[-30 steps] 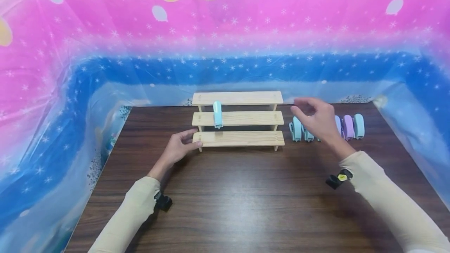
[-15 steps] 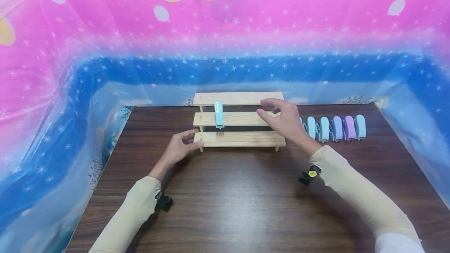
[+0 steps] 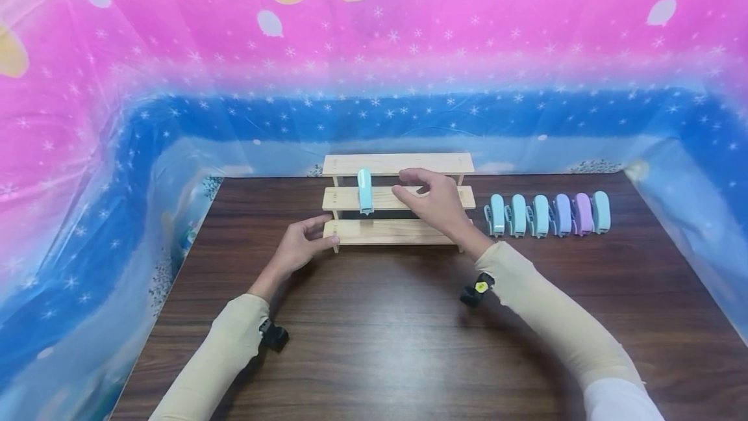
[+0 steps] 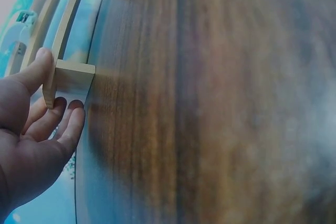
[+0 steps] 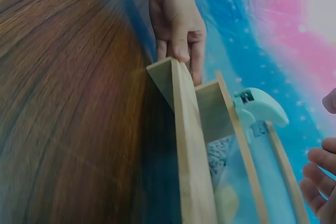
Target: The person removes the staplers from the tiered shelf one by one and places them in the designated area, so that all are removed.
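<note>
A three-step wooden display rack (image 3: 403, 232) stands at the back of the table. My left hand (image 3: 298, 245) grips the left end of its lowest step, thumb on top and fingers curled below, as the left wrist view also shows the hand (image 4: 39, 124). One mint-green mini stapler (image 3: 365, 191) rests on the middle step, left of centre; the right wrist view shows this stapler (image 5: 260, 109) from the side. My right hand (image 3: 435, 200) is over the right part of the middle step, thumb and fingers apart, holding nothing, a little right of the stapler.
Several more mini staplers stand in a row on the table right of the rack: mint ones (image 3: 518, 216), a blue-violet one (image 3: 561, 216) and a purple one (image 3: 582, 214). A printed cloth (image 3: 409, 115) hangs behind the dark wooden table (image 3: 374, 330).
My right hand has moved left from above the row of staplers to the middle step of the rack, uncovering the row. The left hand and the stapler on the rack have stayed put.
</note>
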The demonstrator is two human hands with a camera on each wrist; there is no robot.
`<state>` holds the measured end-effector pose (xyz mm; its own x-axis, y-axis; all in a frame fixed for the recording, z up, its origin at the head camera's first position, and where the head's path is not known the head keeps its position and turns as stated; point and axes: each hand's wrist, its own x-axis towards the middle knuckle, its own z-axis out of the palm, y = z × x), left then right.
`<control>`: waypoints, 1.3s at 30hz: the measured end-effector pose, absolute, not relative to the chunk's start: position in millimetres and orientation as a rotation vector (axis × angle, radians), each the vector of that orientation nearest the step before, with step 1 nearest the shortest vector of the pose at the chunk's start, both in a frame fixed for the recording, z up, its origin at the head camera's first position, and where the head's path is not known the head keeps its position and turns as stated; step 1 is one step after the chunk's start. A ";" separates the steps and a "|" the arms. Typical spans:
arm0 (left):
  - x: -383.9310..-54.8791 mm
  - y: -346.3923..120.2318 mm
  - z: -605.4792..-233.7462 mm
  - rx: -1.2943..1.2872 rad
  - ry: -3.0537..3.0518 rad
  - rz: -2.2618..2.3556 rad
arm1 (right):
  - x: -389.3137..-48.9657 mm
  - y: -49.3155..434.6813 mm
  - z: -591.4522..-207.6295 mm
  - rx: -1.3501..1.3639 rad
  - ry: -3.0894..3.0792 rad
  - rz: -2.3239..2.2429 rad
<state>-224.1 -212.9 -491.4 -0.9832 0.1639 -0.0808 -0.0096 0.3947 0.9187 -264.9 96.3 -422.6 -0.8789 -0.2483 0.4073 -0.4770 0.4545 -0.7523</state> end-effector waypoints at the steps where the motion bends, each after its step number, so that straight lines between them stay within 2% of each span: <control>1: -224.4 -212.7 -491.4 0.138 2.485 1.642 | -265.8 93.5 -424.4 0.626 -2.462 1.396; 18: -224.2 -212.4 -492.1 0.119 2.499 1.631 | -269.6 53.9 -441.2 0.571 -2.465 1.500; 39: -223.8 -212.0 -491.1 0.137 2.491 1.631 | -269.7 39.2 -451.1 0.494 -2.554 1.521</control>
<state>-223.8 -212.0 -491.1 -0.9829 0.1642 -0.0839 -0.0113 0.4009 0.9161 -269.7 39.2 -451.1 -0.9383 -0.2118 0.2735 -0.3414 0.4390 -0.8311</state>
